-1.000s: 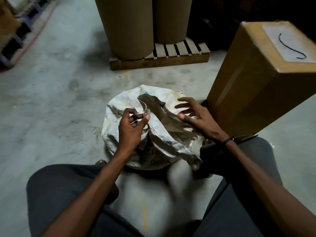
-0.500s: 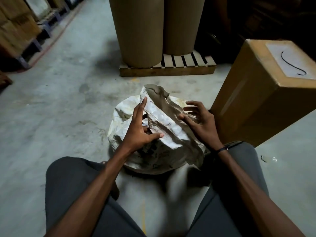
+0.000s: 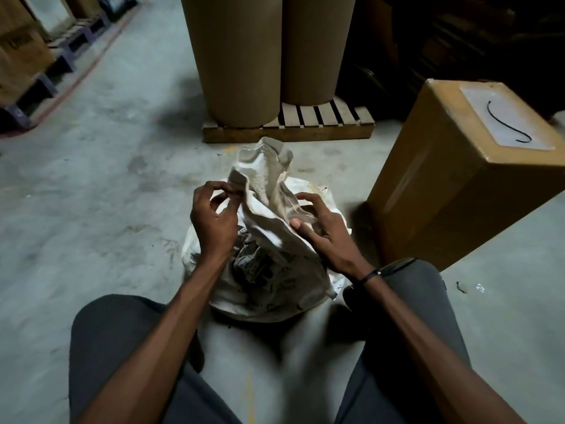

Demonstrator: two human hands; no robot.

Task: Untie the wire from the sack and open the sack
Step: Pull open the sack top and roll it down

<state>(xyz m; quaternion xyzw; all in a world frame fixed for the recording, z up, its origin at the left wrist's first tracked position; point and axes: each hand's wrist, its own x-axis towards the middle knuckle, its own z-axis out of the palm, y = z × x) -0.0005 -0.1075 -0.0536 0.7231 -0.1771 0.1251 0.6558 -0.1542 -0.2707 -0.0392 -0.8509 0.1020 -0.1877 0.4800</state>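
A crumpled white sack (image 3: 275,270) with dark print stands on the concrete floor between my knees. Its loose top flap (image 3: 263,166) rises upright above both hands. My left hand (image 3: 214,221) pinches the left edge of that flap between thumb and fingers. My right hand (image 3: 324,237) grips a fold on the flap's right side, thumb pressed on the material. I see no wire in this view.
A tall brown carton (image 3: 458,185) with a white label stands just right of the sack. Two large cardboard rolls (image 3: 244,56) sit on a wooden pallet (image 3: 287,130) behind it. Stacked boxes on blue pallets (image 3: 27,65) line the far left.
The sack's neck has come up from lying folded to standing upright. My left hand moved from a pinch at the neck to the flap's left edge; my right hand went from resting flat to gripping.
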